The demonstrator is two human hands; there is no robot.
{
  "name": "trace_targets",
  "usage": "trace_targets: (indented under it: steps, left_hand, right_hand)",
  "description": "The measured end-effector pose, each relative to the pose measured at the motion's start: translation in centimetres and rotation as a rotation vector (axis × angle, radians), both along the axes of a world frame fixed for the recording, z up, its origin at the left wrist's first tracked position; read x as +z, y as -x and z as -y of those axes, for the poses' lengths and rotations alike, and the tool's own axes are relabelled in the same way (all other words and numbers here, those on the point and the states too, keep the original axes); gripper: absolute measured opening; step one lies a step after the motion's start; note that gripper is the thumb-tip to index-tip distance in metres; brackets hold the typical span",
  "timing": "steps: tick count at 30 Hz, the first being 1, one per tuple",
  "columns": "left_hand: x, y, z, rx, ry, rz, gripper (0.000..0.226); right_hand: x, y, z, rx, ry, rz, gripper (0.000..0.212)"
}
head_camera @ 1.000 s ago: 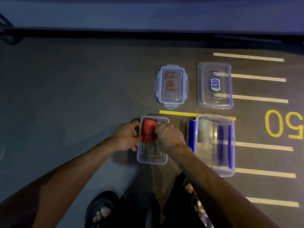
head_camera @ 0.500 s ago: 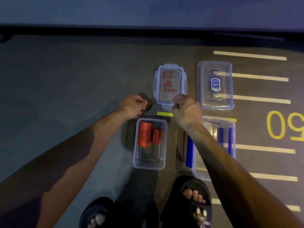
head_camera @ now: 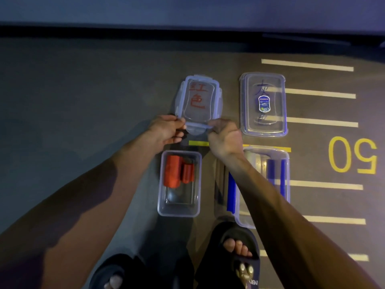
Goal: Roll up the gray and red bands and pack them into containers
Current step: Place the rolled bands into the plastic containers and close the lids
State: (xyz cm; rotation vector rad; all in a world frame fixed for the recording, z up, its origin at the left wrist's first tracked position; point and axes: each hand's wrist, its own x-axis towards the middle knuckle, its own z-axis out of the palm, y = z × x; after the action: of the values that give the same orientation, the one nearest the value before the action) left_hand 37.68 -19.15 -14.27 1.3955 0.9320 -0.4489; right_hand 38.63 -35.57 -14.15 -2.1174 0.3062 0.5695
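Left hand [head_camera: 164,130] and right hand [head_camera: 224,136] pinch near edge of small lid [head_camera: 199,101], fingers curled round it. Two red rolls [head_camera: 178,172] in open container [head_camera: 179,207] on floor [head_camera: 83,90].

You have clear glossy plastic in the lid [head_camera: 199,101] and tub [head_camera: 179,207]; the red rolls [head_camera: 173,174] look matt, and the floor [head_camera: 83,97] rough.
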Motion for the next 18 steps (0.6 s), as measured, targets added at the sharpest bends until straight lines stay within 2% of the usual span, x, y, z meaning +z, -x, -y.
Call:
trace_targets:
  steps: [3, 4, 7, 10, 12, 15, 17, 18]
  left_hand:
    - [2.5, 1.1, -1.7, -0.008, 0.039, 0.060, 0.011]
    - [3.5, 1.9, -2.3, -0.041, 0.057, 0.075, 0.012]
    - [5.7, 5.6, -3.6, -0.190, 0.060, 0.093, 0.008]
    - [6.3, 10.2, -4.1, -0.279, 0.047, 0.072, 0.004]
    - [6.1, 12.9, -4.4, -0.301, 0.052, 0.034, 0.016]
    - [5.4, 16.2, -5.0, -0.369, 0.035, -0.018, 0.060]
    - [4.4, 17.8, -4.9, -0.367, 0.000, -0.039, 0.081]
    - [3.8, 18.3, -4.6, -0.326, -0.016, -0.049, 0.079]
  right_hand:
    - [1.8, 1.3, -0.2, -0.207, -0.191, 0.103, 0.012]
    - [2.6, 1.7, -0.2, -0.294, -0.264, 0.094, 0.014]
    - [4.9, 3.5, 0.3, -0.443, -0.482, -0.162, 0.029]
    - [5.2, 6.0, 1.1, -0.361, -0.545, -0.264, 0.030]
    - [5.1, 7.8, 1.4, -0.353, -0.525, -0.260, 0.019]
    - [4.4, 10.3, 2.0, -0.285, -0.487, -0.275, 0.004]
    - [3.7, 11.6, 2.4, -0.190, -0.413, -0.267, 0.011]
    - [3.4, 12.1, 2.5, -0.132, -0.355, -0.264, 0.009]
